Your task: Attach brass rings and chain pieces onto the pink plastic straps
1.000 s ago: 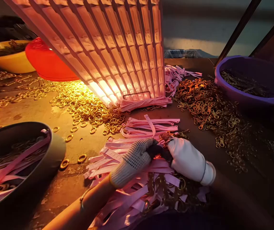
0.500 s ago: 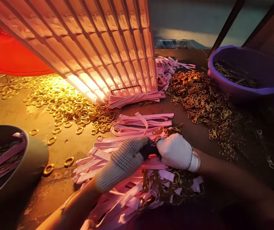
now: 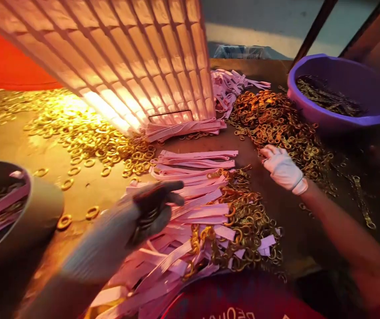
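While the blurred left hand (image 3: pixel 152 209) gapes, I cannot tell whether the right hand (image 3: pixel 283 169) pinches clasps (image 3: pixel 272 118).

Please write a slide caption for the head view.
Gloved right hand beside metal clips, gloved left hand over pink straps.

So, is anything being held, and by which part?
The open, grey-gloved left hand holds nothing visible. The white-gloved right hand is by the heap of brass-coloured metal clasps; whether it grips one cannot be told.
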Demonstrator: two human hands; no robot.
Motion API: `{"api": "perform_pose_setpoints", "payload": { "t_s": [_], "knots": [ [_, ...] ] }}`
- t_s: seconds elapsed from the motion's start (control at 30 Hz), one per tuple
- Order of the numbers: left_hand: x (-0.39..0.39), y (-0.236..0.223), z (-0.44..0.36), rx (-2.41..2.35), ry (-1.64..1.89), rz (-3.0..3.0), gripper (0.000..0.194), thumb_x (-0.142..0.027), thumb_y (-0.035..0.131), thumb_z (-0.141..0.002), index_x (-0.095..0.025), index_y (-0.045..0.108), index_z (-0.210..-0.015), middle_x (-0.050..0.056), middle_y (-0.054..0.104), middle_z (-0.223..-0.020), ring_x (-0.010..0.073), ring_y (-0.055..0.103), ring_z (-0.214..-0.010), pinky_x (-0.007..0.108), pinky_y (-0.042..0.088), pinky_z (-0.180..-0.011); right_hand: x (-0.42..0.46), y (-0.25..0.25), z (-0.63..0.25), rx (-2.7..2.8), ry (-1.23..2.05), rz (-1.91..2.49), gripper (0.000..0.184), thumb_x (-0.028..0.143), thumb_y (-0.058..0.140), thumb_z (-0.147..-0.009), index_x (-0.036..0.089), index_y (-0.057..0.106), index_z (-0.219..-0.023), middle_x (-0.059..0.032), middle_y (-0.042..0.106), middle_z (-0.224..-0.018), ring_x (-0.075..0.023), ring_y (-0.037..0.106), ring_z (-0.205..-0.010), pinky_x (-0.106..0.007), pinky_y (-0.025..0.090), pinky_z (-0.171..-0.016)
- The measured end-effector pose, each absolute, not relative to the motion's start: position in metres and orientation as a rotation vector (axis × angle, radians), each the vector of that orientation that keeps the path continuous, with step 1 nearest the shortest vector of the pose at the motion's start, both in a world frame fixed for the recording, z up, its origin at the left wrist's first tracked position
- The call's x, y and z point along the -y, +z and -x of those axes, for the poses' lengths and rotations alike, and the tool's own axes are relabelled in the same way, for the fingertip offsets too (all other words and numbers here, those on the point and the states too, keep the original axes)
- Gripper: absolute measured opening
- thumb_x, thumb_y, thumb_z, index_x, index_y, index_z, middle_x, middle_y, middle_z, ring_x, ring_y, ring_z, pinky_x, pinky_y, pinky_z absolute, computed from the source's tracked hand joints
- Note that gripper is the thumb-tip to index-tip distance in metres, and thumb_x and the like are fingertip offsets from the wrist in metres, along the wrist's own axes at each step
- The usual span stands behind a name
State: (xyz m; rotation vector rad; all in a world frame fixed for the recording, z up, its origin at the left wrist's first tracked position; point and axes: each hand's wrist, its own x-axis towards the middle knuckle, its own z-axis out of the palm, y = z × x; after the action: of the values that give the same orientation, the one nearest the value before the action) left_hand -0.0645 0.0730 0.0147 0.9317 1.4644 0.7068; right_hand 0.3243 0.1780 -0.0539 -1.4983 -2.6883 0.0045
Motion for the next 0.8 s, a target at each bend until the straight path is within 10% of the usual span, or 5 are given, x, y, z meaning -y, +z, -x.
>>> {"api": "perform_pose_setpoints", "payload": {
  "t_s": [0.27, 0.5, 0.8],
  "knots": [
    [-0.085, -0.001, 0.033, -1.062, 0.716, -0.615, 0.053, -0.026, 0.071, -0.075, -0.021, 0.071, -0.128, 0.015, 0.073, -0.122, 0.0087, 0.060, -0.064, 0.017, 0.044, -0.050, -0.212, -0.086, -0.364, 2.543, 0.089, 1.482, 0.031, 0.019, 0.047, -0.092, 0.012, 0.077, -0.094, -0.0207, 0.061, -0.143, -0.0372, 0.044, -0.143, -0.058, 0.028, -0.111],
    [-0.081, 0.004, 0.016, -1.035, 0.672, -0.798, 0.074, -0.032, 0.062, -0.078, -0.022, 0.050, -0.151, 0.003, 0.070, -0.074, 0.0041, 0.027, -0.039, 0.019, 0.021, -0.037, -0.138, -0.031, -0.247, 2.034, 0.939, 1.150, 0.035, 0.025, 0.053, -0.095, 0.019, 0.063, -0.128, -0.0076, 0.075, -0.111, -0.0182, 0.071, -0.087, -0.034, 0.060, -0.082],
    [-0.073, 0.006, 0.003, -1.159, 0.806, -1.080, 0.029, -0.027, 0.056, -0.087, -0.019, 0.066, -0.114, 0.000, 0.067, -0.070, 0.0090, 0.049, -0.050, 0.018, 0.038, -0.045, -0.095, -0.008, -0.169, 1.845, 1.108, 0.892, 0.041, 0.014, 0.059, -0.090, 0.022, 0.062, -0.130, -0.0058, 0.073, -0.120, -0.0185, 0.069, -0.108, -0.034, 0.055, -0.101]
  ]
}}
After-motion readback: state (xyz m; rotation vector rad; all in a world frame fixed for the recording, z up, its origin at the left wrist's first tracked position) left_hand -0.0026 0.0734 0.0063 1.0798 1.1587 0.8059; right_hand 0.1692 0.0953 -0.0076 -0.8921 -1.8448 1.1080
